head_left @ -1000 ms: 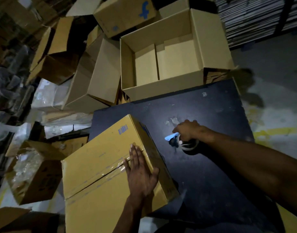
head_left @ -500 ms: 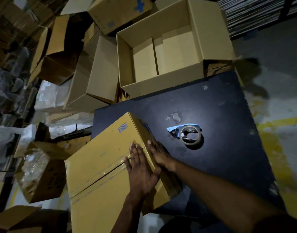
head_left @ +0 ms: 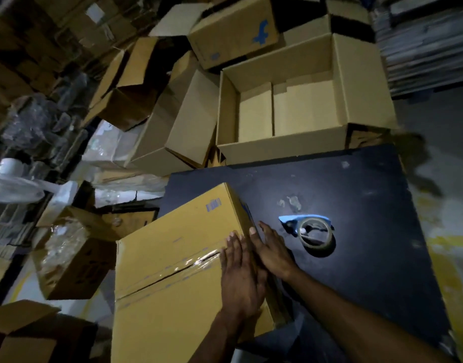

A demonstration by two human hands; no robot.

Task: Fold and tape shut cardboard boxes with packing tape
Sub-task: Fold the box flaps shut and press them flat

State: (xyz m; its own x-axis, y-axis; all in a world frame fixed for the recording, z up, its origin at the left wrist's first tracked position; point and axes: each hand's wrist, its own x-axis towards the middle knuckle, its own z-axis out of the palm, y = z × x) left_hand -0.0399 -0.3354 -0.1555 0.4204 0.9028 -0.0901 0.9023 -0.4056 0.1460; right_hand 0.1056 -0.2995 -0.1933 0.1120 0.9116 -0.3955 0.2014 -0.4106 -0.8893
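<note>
There is just one view, from a camera on the person's head. It looks forward and down, from up high over the near edge of the dark desk (head_left: 356, 258). It is close: both arms reach in from the bottom, and the left hand (head_left: 241, 276) and right hand (head_left: 273, 250) sit near the middle. The wide lens bends things (the desk looks tilted). The taped box (head_left: 178, 279) hangs over the desk's left edge. Past the far edge, the view takes in an open box (head_left: 303, 150) and a pile of boxes (head_left: 173, 121) on the floor.
</note>
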